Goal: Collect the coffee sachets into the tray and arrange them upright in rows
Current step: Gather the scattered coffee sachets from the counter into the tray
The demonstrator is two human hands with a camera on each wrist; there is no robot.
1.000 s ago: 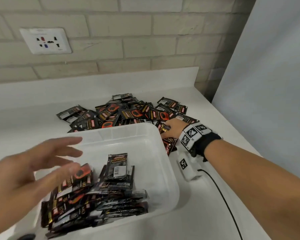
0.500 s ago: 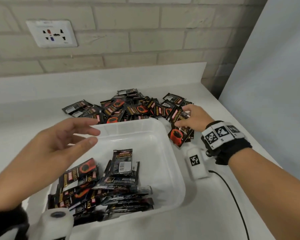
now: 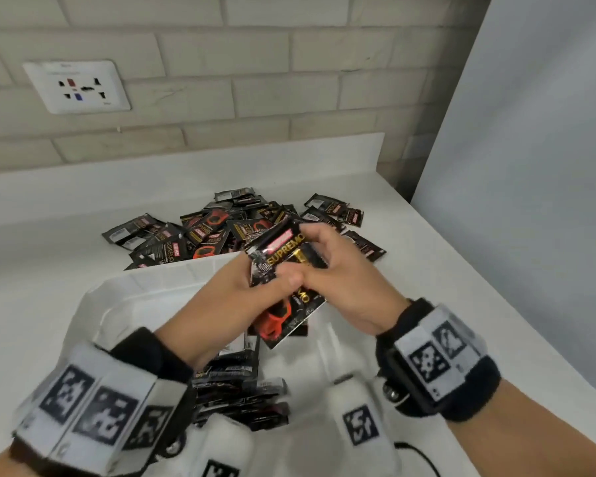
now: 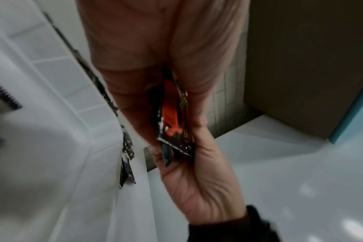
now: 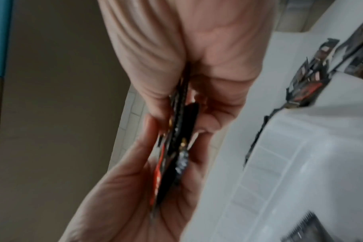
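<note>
Both hands meet above the white plastic tray [image 3: 141, 290] and hold a small bunch of black-and-orange coffee sachets [image 3: 283, 270] between them. My left hand [image 3: 252, 290] grips the bunch from the left, thumb on its face. My right hand [image 3: 327, 266] pinches it from the right. The wrist views show the bunch edge-on between the two palms [image 4: 174, 124] [image 5: 176, 147]. More sachets [image 3: 234, 383] stand and lean in the tray's near left part, partly hidden by my left wrist. A loose pile of sachets [image 3: 221, 228] lies on the counter behind the tray.
The white counter [image 3: 444, 304] ends at a brick wall with a socket plate [image 3: 78, 86] at the back left. A grey panel [image 3: 530, 166] rises along the right side. A black cable [image 3: 424, 456] trails from my right wrist band across the counter.
My right hand lifted sachets from the pile and brought them back over the tray. My left hand moved right and took hold of the same bunch.
</note>
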